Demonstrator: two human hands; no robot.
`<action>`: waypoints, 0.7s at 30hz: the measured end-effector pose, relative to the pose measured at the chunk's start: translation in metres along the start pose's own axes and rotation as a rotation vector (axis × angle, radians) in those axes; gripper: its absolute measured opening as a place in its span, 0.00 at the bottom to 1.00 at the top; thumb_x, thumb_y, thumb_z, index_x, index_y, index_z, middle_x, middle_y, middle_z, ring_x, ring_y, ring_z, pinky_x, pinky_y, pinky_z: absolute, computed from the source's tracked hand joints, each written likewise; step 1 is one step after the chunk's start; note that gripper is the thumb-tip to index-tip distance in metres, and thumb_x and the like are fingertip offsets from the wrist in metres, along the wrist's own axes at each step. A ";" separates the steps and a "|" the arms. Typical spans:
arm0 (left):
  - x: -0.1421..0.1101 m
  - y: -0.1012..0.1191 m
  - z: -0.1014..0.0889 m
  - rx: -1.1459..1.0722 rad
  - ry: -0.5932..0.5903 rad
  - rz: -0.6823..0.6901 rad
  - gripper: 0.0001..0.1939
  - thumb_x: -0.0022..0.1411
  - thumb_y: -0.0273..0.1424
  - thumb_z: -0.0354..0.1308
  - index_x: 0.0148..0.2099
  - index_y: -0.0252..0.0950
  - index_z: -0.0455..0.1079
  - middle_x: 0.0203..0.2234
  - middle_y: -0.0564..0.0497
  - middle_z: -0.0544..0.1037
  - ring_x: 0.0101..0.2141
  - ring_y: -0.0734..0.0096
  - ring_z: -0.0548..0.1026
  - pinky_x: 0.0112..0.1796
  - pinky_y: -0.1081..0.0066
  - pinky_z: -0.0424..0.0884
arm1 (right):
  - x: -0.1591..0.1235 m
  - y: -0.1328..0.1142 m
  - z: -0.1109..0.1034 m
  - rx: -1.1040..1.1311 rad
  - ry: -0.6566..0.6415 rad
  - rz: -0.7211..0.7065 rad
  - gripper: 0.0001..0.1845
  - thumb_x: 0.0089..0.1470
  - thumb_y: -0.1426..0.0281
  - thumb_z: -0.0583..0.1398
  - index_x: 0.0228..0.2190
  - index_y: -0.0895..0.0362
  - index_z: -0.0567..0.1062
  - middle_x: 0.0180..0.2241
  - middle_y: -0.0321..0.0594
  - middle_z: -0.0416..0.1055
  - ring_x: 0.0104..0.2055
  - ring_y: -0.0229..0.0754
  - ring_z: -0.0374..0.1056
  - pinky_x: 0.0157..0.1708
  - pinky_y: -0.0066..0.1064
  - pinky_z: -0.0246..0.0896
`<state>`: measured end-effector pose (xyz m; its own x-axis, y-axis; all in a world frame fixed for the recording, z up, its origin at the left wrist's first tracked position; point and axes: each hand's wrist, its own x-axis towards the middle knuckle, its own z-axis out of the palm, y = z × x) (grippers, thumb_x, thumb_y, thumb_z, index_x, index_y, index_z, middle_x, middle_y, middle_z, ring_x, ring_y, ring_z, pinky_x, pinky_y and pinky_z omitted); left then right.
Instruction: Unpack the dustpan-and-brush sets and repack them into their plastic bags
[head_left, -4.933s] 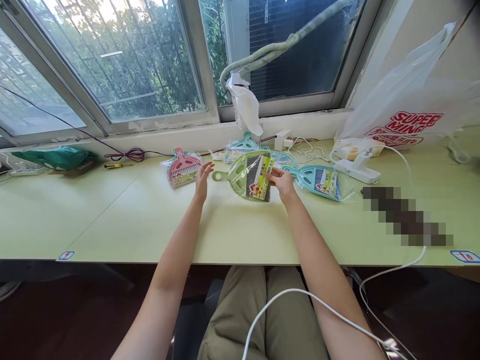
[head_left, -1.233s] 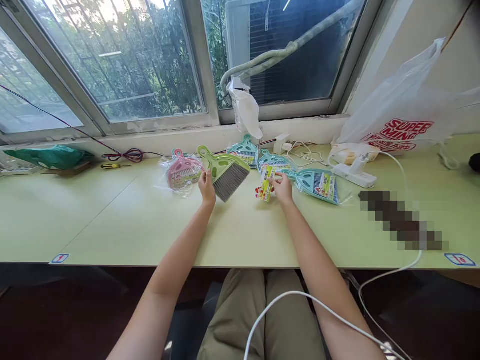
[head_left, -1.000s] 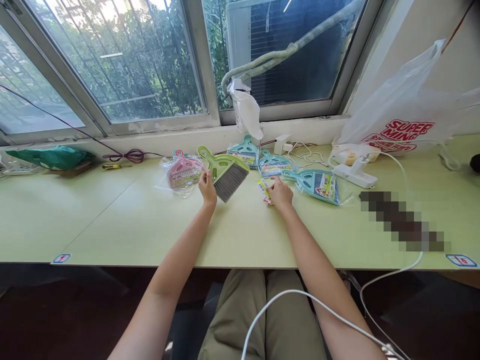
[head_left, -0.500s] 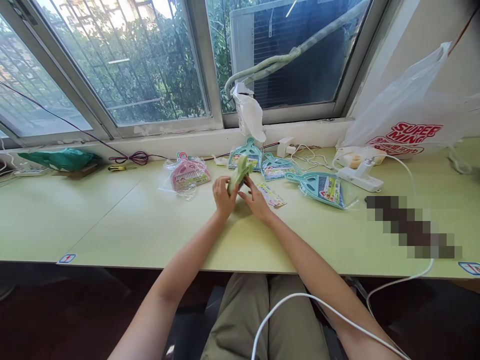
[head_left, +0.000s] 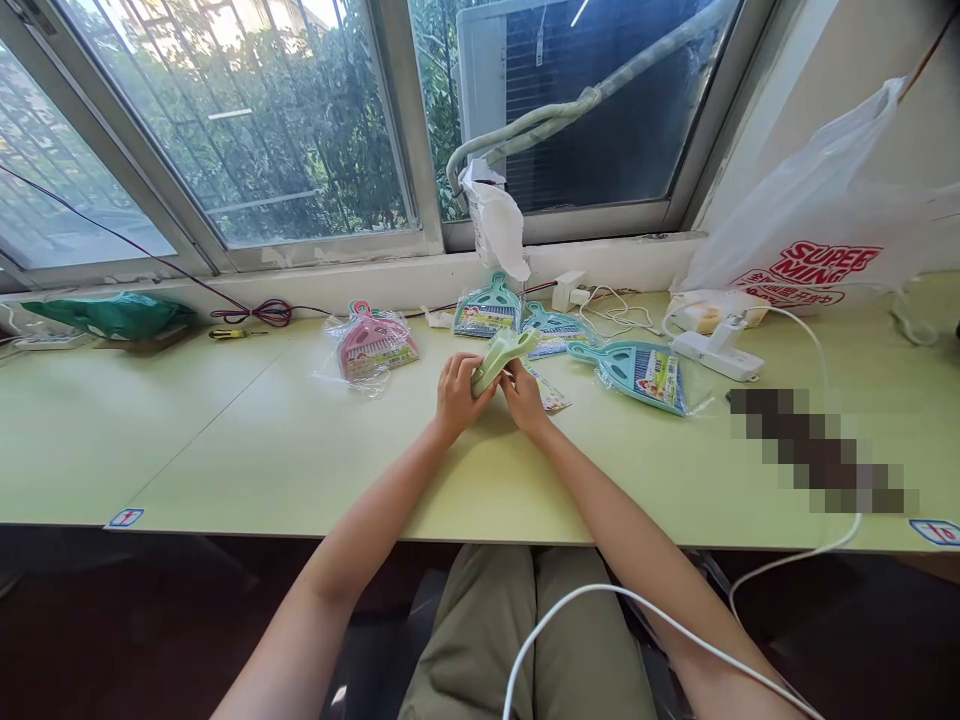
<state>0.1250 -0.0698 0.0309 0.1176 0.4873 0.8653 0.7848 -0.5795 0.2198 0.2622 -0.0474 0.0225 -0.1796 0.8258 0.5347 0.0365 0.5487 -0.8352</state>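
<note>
Between my two hands, just above the table, is a small light green plastic dustpan and brush (head_left: pixel 501 358), tilted with its handle end pointing up and to the right. My left hand (head_left: pixel 459 392) wraps round its lower left side. On the other side, my right hand (head_left: pixel 523 396) closes its fingers on the underside; its fingertips are partly hidden. A printed card (head_left: pixel 550 391) lies by my right hand, half covered by it. Behind stand blue-green dustpan sets (head_left: pixel 487 308) in clear wrap, with another blue-green set (head_left: pixel 637 376) to the right.
A pink wrapped dustpan set (head_left: pixel 373 343) lies left of my hands. Further right are a white power strip (head_left: pixel 718 350) with cables and a white plastic bag (head_left: pixel 810 230). At the back left are a green bag (head_left: pixel 112 316) and a yellow screwdriver (head_left: pixel 229 333). A white cable (head_left: pixel 600 588) crosses my lap.
The light green dustpan and brush has turned in my hands, its top end swinging right and its smooth back now showing. My right hand has shifted its grip slightly.
</note>
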 end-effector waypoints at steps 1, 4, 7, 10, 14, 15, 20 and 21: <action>0.000 0.000 0.000 -0.003 -0.003 -0.003 0.12 0.62 0.38 0.56 0.45 0.39 0.63 0.39 0.44 0.71 0.41 0.59 0.70 0.43 0.61 0.67 | 0.000 0.001 0.000 0.004 -0.012 -0.006 0.12 0.57 0.64 0.53 0.43 0.50 0.69 0.46 0.40 0.74 0.49 0.45 0.70 0.48 0.39 0.64; 0.000 -0.001 -0.001 -0.017 -0.003 0.003 0.12 0.62 0.38 0.56 0.46 0.39 0.62 0.40 0.44 0.71 0.42 0.59 0.70 0.42 0.62 0.67 | 0.001 0.006 -0.001 0.012 -0.043 -0.007 0.15 0.55 0.64 0.57 0.45 0.50 0.68 0.48 0.40 0.72 0.50 0.46 0.69 0.49 0.40 0.64; 0.000 -0.002 -0.001 -0.011 -0.020 -0.002 0.12 0.62 0.38 0.56 0.46 0.40 0.63 0.40 0.44 0.71 0.43 0.59 0.70 0.43 0.62 0.67 | 0.001 0.010 -0.002 0.013 -0.044 0.012 0.16 0.53 0.63 0.58 0.45 0.50 0.69 0.45 0.40 0.72 0.48 0.46 0.70 0.48 0.40 0.64; 0.000 -0.001 -0.001 -0.003 -0.045 -0.008 0.12 0.62 0.38 0.55 0.46 0.40 0.63 0.39 0.44 0.71 0.42 0.60 0.70 0.43 0.62 0.67 | 0.002 0.011 -0.004 -0.065 -0.018 0.014 0.11 0.56 0.62 0.55 0.41 0.50 0.70 0.42 0.40 0.72 0.45 0.46 0.70 0.45 0.38 0.64; -0.002 -0.002 0.000 -0.026 -0.068 -0.008 0.12 0.63 0.38 0.55 0.46 0.39 0.63 0.39 0.45 0.71 0.42 0.61 0.70 0.41 0.63 0.68 | 0.004 0.013 -0.006 -0.214 0.063 0.007 0.12 0.60 0.62 0.50 0.38 0.51 0.70 0.42 0.42 0.69 0.40 0.44 0.68 0.41 0.36 0.63; -0.002 -0.002 0.000 -0.036 -0.072 -0.005 0.12 0.63 0.38 0.55 0.46 0.39 0.63 0.39 0.45 0.71 0.42 0.61 0.70 0.41 0.64 0.68 | 0.005 0.014 -0.007 -0.234 0.086 0.008 0.12 0.60 0.62 0.50 0.38 0.51 0.71 0.43 0.42 0.68 0.39 0.44 0.68 0.40 0.35 0.63; -0.003 -0.003 0.001 -0.054 -0.104 -0.014 0.11 0.63 0.38 0.55 0.45 0.39 0.64 0.39 0.45 0.72 0.42 0.62 0.70 0.41 0.63 0.68 | 0.008 0.015 -0.011 -0.302 0.139 0.019 0.10 0.57 0.66 0.52 0.34 0.52 0.73 0.45 0.42 0.65 0.35 0.40 0.66 0.38 0.35 0.62; -0.003 -0.003 0.001 -0.057 -0.106 -0.025 0.11 0.63 0.38 0.55 0.45 0.39 0.64 0.39 0.46 0.72 0.41 0.62 0.70 0.41 0.64 0.68 | 0.009 0.015 -0.012 -0.304 0.129 0.018 0.10 0.56 0.65 0.53 0.34 0.52 0.73 0.44 0.42 0.65 0.33 0.40 0.66 0.37 0.35 0.63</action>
<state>0.1226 -0.0688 0.0276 0.1645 0.5668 0.8073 0.7527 -0.6011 0.2687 0.2732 -0.0304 0.0165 -0.0506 0.8349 0.5481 0.3338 0.5313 -0.7786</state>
